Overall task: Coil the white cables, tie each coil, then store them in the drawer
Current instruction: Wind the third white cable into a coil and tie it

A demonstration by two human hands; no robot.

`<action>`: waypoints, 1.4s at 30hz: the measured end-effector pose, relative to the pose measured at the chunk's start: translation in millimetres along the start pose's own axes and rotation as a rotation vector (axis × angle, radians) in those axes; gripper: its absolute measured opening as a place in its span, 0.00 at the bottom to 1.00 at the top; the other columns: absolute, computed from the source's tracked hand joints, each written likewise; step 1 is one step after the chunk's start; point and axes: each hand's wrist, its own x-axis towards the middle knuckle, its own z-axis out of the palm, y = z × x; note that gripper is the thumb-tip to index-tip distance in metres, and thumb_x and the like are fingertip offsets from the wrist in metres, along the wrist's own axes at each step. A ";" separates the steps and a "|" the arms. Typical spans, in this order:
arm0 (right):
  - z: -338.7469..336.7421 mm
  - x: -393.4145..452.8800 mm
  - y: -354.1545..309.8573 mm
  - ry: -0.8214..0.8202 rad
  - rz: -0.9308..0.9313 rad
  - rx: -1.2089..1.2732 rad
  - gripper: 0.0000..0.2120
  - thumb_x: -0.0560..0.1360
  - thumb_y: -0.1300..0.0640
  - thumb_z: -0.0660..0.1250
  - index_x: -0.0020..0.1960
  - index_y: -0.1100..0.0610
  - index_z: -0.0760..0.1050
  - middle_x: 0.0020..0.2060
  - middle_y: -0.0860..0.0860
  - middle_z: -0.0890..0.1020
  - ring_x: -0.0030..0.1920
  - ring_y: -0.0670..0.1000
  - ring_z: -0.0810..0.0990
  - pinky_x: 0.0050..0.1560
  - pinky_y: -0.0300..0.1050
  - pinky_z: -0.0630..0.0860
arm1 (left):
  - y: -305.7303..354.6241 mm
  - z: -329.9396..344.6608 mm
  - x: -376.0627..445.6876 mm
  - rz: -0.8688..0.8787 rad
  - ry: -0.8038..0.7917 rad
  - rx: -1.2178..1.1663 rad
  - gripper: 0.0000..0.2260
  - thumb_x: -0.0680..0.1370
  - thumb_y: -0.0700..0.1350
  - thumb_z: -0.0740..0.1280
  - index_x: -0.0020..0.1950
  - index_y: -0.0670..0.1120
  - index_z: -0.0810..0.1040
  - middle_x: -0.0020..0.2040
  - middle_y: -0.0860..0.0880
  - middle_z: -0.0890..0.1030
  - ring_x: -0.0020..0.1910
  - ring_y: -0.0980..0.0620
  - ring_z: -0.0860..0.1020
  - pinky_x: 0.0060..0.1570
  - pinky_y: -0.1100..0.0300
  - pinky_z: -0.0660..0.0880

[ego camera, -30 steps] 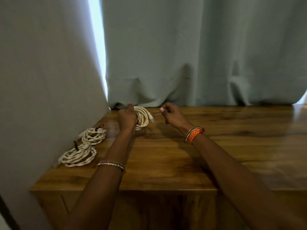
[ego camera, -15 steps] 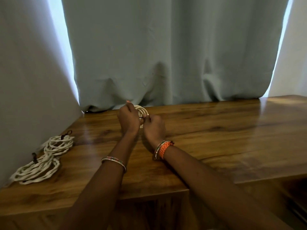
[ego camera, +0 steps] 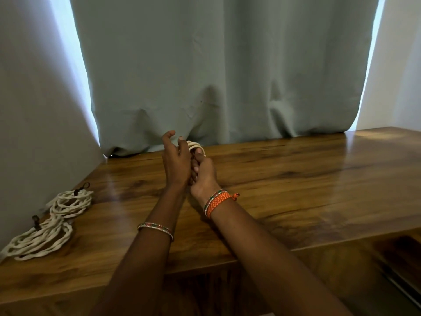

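At the frame's center, the left hand (ego camera: 175,164) and right hand (ego camera: 203,173) press together around a small white cable coil (ego camera: 195,145) held upright above the desk (ego camera: 296,179), its loops rising just beyond both hands' curled fingers, equally near each.
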 end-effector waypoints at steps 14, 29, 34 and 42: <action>-2.2 -5.2 9.6 -0.019 0.053 -0.298 0.15 0.78 0.51 0.61 0.33 0.53 0.69 0.19 0.45 0.68 0.14 0.42 0.61 0.15 0.32 0.55 | -9.2 -25.7 -2.9 0.166 -0.156 0.173 0.14 0.76 0.40 0.54 0.59 0.38 0.69 0.38 0.49 0.74 0.34 0.58 0.71 0.34 0.66 0.67; -7.3 -10.5 1.5 -0.181 -0.007 0.017 0.22 0.80 0.59 0.55 0.27 0.57 0.68 0.13 0.46 0.64 0.11 0.44 0.57 0.13 0.33 0.52 | 4.0 -8.1 -5.1 -0.076 0.042 -0.082 0.07 0.78 0.37 0.56 0.47 0.44 0.73 0.36 0.52 0.74 0.33 0.61 0.72 0.36 0.66 0.69; -5.8 -15.4 -1.9 -0.299 -0.012 0.042 0.17 0.81 0.60 0.52 0.35 0.58 0.71 0.15 0.46 0.65 0.12 0.44 0.57 0.13 0.34 0.51 | 7.2 -9.8 -5.5 -0.129 0.102 -0.114 0.06 0.79 0.40 0.57 0.47 0.42 0.73 0.35 0.53 0.74 0.31 0.62 0.72 0.32 0.71 0.67; -5.2 -14.7 -1.0 -0.305 0.002 0.025 0.21 0.81 0.59 0.52 0.29 0.57 0.67 0.14 0.46 0.64 0.12 0.44 0.57 0.13 0.34 0.52 | 2.3 -11.7 -7.7 -0.109 0.069 -0.148 0.10 0.78 0.43 0.59 0.40 0.43 0.76 0.32 0.50 0.76 0.30 0.56 0.73 0.34 0.61 0.69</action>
